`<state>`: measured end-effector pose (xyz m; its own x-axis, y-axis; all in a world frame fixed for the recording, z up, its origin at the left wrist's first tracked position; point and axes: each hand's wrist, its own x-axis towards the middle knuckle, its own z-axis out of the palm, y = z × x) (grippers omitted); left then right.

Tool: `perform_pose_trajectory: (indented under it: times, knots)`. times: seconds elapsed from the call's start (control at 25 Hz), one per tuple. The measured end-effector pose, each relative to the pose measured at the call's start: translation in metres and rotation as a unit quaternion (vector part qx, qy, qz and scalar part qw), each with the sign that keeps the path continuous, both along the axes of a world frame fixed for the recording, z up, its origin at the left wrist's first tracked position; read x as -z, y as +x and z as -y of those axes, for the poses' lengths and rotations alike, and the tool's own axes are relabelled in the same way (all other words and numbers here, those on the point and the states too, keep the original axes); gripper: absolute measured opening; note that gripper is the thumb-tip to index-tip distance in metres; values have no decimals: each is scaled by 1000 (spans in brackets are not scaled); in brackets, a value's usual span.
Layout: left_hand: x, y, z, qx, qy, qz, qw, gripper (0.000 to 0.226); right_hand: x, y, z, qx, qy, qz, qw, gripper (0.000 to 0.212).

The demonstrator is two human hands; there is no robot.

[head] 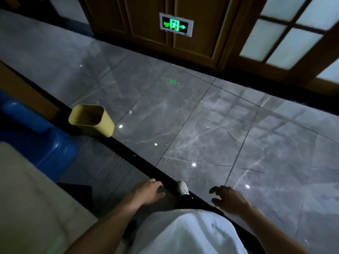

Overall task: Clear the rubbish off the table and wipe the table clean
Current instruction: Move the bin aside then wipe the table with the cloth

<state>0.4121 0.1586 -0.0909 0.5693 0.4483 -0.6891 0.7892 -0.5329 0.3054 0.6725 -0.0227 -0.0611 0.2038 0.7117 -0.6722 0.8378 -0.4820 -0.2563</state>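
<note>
While your left hand [148, 192] and right hand [226, 198] hang spread and empty, the yellow bin [91, 120] far left looks light and stiff; grip its rim.

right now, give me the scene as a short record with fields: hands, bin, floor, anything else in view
left hand: empty, fingers spread, low in the frame
right hand: empty, fingers curled loosely
bin: yellow, open top, on the floor ahead to the left; contents cannot be seen
floor: grey glossy tiles
exit sign: lit green, low on the wooden wall
shoe: white, between the hands
blue object: left of the bin, blurred
</note>
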Motion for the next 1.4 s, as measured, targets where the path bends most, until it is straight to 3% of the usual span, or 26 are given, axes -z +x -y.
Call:
perform_pose_trajectory:
  times: [0.36, 0.64, 0.84, 1.04, 1.12, 1.24, 1.4]
  knots:
    - [-31, -6, -53, -243, -1, 16, 970, 50, -6, 41, -160, -185, 15, -18, 982, 39]
    - [-28, -76, -64, -384, 38, 31, 922, 37, -7, -15, -292, -358, 6, -22, 933, 41]
    - [-22, -130, -84, -495, 41, 54, 866, 58, -15, -103, -384, -461, 9, -30, 887, 42]
    - [-18, -183, -94, -586, 37, 68, 807, 42, -28, -200, -444, -551, 12, -30, 834, 42]
    - [-16, -204, -98, -625, 35, 73, 776, 52, -30, -244, -465, -581, 25, -45, 813, 40]
    - [-18, -224, -98, -659, 47, 70, 747, 53, -31, -307, -489, -637, 36, -58, 768, 38]
    - [-27, -236, -86, -742, 68, 34, 666, 49, -21, -384, -505, -724, 15, -56, 687, 41]
